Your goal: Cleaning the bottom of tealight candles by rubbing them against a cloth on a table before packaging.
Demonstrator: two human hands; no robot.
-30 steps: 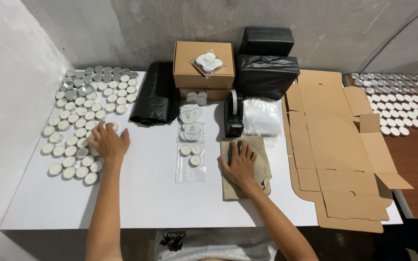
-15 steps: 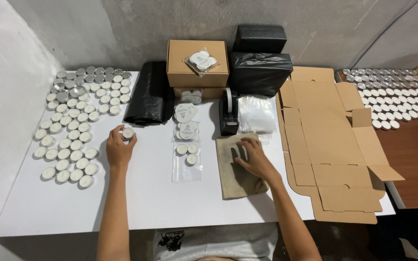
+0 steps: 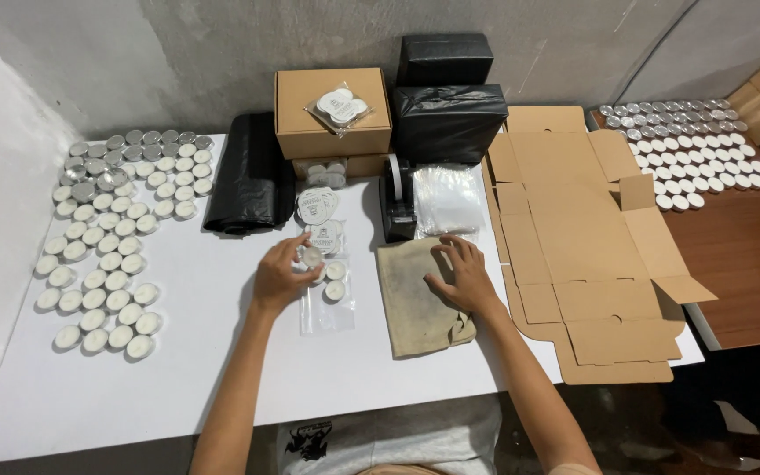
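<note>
At centre frame, the left hand [image 3: 281, 274] is pinching a small candle [image 3: 311, 256] over a clear bag [image 3: 326, 295]; the right hand [image 3: 461, 274] is lying flat, empty, on a cloth [image 3: 413, 299] (the candle could slip, scattering others).

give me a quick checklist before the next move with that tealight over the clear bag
1. Left hand grips one tealight: ok.
2. Clear bag lies flat on the white table, two tealights already in it: ok.
3. Bag mouth open: cannot tell.
4. Right hand rests flat on the beige cloth, away from the bag: ok.
5. Supply of loose tealights at left within view: ok.
6. Tape dispenser upright behind the cloth: ok.
</note>
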